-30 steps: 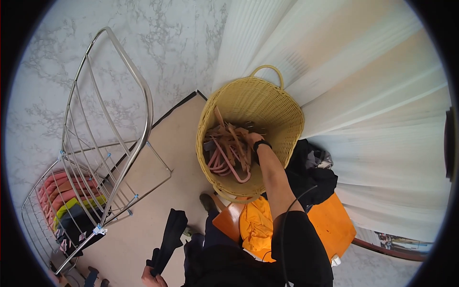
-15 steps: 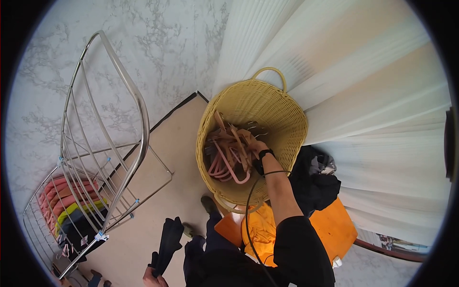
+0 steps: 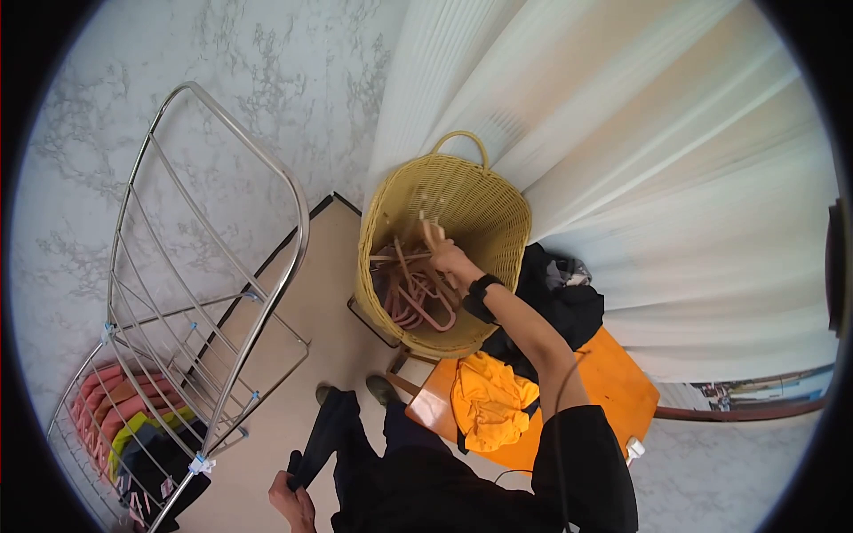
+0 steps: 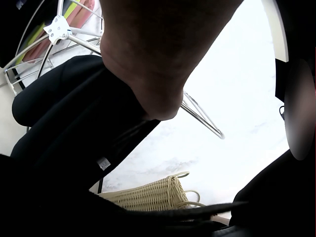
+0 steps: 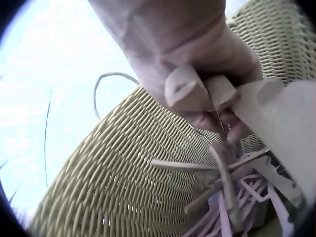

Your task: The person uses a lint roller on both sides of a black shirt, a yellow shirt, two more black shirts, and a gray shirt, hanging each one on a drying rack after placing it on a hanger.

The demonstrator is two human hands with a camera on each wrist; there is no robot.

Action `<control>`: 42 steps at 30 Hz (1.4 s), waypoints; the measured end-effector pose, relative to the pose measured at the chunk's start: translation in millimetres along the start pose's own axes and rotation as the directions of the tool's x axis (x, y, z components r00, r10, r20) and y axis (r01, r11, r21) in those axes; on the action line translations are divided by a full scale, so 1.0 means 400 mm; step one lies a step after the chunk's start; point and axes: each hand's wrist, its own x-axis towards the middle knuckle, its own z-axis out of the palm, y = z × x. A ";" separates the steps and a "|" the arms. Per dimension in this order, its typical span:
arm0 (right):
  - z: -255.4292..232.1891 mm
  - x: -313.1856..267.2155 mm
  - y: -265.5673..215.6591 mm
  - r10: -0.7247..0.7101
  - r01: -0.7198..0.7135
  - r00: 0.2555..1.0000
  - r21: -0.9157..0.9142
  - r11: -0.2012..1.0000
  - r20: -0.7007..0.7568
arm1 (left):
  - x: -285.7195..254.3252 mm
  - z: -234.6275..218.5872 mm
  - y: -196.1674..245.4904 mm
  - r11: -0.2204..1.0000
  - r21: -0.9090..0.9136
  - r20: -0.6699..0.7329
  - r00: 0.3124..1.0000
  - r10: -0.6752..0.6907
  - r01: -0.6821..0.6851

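Note:
In the head view my right hand is inside the wicker basket, holding a wooden hanger above the other hangers. The right wrist view shows my right hand with its fingers curled round pale wooden hanger parts. Below it lie pink hangers and wooden ones. At the lower left of the head view, my left hand grips a dark garment. In the left wrist view that garment hangs from my left hand, whose fingertips are hidden.
A metal drying rack stands at the left, with folded pink, yellow-green and dark clothes beyond its bars. An orange table carries an orange cloth and black clothes. A white curtain hangs at the right.
My right hand has risen from among the hangers, bringing a wooden hanger up. The head view has shifted, and the basket appears further left. My left hand still holds the dark garment.

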 end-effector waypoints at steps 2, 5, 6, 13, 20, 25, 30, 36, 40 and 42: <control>0.045 -0.097 -0.061 -0.159 0.146 0.986 -0.185 0.972 -0.054 | 0.038 -0.008 -0.017 1.000 0.016 0.073 0.997 0.019 -0.020; 0.150 -0.157 -0.121 -0.191 0.157 0.976 -0.269 0.950 -0.103 | 0.082 -0.012 -0.039 0.998 -0.042 0.079 0.996 0.043 -0.040; 0.177 -0.155 -0.129 -0.053 0.035 0.991 -0.150 0.988 -0.123 | 0.092 -0.015 -0.038 0.998 -0.026 0.082 0.995 0.055 -0.053; 0.082 -0.050 -0.046 -0.181 0.138 0.972 -0.253 0.958 -0.152 | 0.089 0.013 -0.003 0.998 0.053 0.110 0.994 0.027 -0.033; 0.089 0.214 0.211 0.108 -0.111 0.994 -0.216 0.970 -0.028 | 0.057 0.011 0.031 0.997 0.076 0.058 0.998 -0.039 0.034; 0.108 0.155 0.240 0.187 -0.357 0.931 0.670 0.651 0.314 | 0.047 0.035 0.032 0.990 0.118 0.050 0.995 -0.086 0.080; 0.073 0.101 0.203 0.168 -0.351 0.936 0.791 0.501 0.309 | 0.047 0.040 0.079 0.992 0.093 0.044 0.995 -0.090 0.085; 0.158 0.248 0.279 0.123 -0.492 0.866 0.784 0.379 0.484 | 0.054 0.049 0.070 0.998 0.043 0.043 0.998 -0.040 0.038; 0.073 0.116 0.156 0.158 -0.494 0.866 0.763 0.416 0.475 | 0.065 0.039 0.081 1.000 0.020 0.057 0.998 -0.016 0.015; 0.052 0.086 0.144 0.162 -0.440 0.896 0.769 0.464 0.415 | 0.073 0.035 0.079 1.000 0.005 0.049 0.999 0.008 -0.009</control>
